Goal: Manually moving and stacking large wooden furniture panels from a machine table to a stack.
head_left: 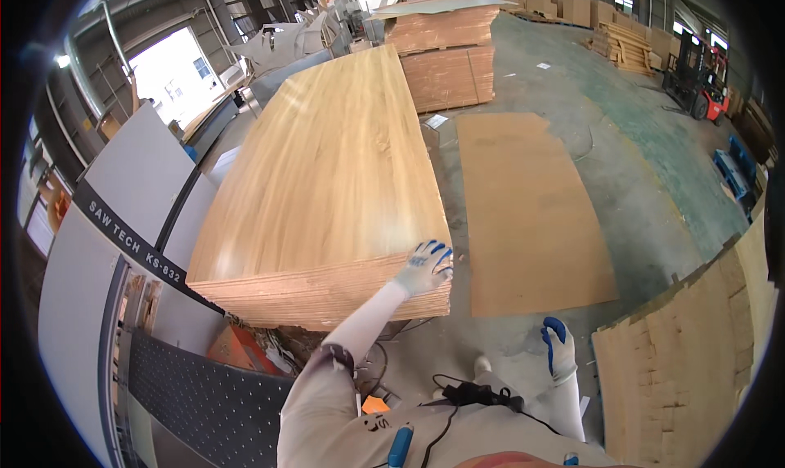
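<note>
A thick stack of wood-grain panels point(327, 165) lies in front of me, with its layered edges showing at the near side. My left hand point(423, 270), in a white glove with blue fingertips, rests at the near right corner of the stack. Its fingers are spread over the top edge and do not close round any panel. Low at my right side hangs my right hand point(560, 345), gloved the same way. Its fingers curl loosely, apart from the thumb, and I see nothing held in it.
A flat brown sheet point(536, 223) lies on the floor right of the stack. Another tall panel stack point(448, 67) stands beyond. Grey machine housing point(139, 170) and a dark dotted table point(196, 394) flank my left. Brown boards point(679, 362) stand near right; a red forklift point(703, 84) is farther off.
</note>
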Available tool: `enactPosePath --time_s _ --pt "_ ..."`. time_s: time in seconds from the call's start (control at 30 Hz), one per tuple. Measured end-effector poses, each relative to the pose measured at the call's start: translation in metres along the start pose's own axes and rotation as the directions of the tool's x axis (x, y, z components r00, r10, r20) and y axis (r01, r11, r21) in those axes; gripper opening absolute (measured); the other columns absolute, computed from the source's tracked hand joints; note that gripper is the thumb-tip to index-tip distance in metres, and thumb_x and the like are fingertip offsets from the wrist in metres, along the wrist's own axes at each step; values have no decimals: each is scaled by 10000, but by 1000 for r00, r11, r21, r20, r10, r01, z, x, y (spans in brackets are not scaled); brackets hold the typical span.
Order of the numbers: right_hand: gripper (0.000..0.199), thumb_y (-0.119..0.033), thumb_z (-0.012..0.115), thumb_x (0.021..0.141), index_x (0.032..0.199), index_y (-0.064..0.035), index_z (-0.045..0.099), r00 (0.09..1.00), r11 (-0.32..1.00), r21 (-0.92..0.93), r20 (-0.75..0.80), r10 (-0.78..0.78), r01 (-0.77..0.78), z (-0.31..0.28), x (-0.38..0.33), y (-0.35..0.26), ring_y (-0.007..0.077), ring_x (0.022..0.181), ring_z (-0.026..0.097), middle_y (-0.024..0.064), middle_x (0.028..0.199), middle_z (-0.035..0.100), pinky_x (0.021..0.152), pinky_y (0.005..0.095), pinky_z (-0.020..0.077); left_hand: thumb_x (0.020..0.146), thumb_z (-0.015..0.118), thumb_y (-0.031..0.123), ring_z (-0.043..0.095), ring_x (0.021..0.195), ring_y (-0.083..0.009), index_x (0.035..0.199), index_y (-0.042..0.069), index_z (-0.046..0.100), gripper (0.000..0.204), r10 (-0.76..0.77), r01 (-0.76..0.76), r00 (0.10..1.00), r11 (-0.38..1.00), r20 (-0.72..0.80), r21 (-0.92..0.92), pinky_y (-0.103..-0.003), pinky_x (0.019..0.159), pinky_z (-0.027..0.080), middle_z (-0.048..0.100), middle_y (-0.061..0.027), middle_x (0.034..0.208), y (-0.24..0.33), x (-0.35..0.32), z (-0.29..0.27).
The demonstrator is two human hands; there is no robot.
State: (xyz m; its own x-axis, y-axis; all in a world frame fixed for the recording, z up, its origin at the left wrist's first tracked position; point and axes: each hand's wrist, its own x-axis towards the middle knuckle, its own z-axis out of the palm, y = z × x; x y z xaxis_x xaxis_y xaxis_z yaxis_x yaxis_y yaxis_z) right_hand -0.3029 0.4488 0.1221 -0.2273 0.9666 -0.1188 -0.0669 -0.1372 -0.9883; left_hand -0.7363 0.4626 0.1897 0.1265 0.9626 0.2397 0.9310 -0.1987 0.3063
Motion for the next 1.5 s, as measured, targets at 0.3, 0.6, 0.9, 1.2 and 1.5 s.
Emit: enactPosePath --time_s 0.3,0.6,0.9,1.2,1.5 --pt "319 -175 610 948 1207 10 589 992 976 -214 115 61 -35 39 139 20 154 926 612 58 1065 632 838 277 494 851 622 457 490 1197 -369 1190 39 565 541 170 -173 963 985 210 -5 -469 1037 377 536 -181 1242 -83 103 14" --pt "364 -212 580 968 1253 14 559 965 988 -157 261 35 7 164 213 -60 170 1024 583 67 1140 606 907 276 463 853 595 367 554 1023 -267 924 120 679 270 348 -340 904 937 248 -75 -421 943 402 615 -92 1020 -97 141 43" --pt "419 -257 591 966 1252 48 555 899 962 -274 424 107 15 291 173 -74 181 1014 593 110 1152 622 919 295 462 823 609 336 556 972 -262 893 125 681 234 406 -399 906 913 121 -85 -413 889 418 610 -79 951 -126 60 15" --pt "336 -210 493 1000 1259 -2 546 363 894 -436 854 373 107 395 155 38 254 1072 625 162 1166 643 921 351 496 973 526 417 598 1023 -252 1040 10 642 428 -122 433 891 525 438 -733 -366 907 464 650 -115 981 -203 -163 -67" --pt "396 -302 511 1007 1240 13 568 406 865 -208 817 410 -457 446 150 112 194 936 651 101 1110 655 794 328 540 996 447 534 581 688 -134 913 96 639 485 -534 181 556 -670 637 -720 -257 616 476 601 -16 772 -143 -258 26"
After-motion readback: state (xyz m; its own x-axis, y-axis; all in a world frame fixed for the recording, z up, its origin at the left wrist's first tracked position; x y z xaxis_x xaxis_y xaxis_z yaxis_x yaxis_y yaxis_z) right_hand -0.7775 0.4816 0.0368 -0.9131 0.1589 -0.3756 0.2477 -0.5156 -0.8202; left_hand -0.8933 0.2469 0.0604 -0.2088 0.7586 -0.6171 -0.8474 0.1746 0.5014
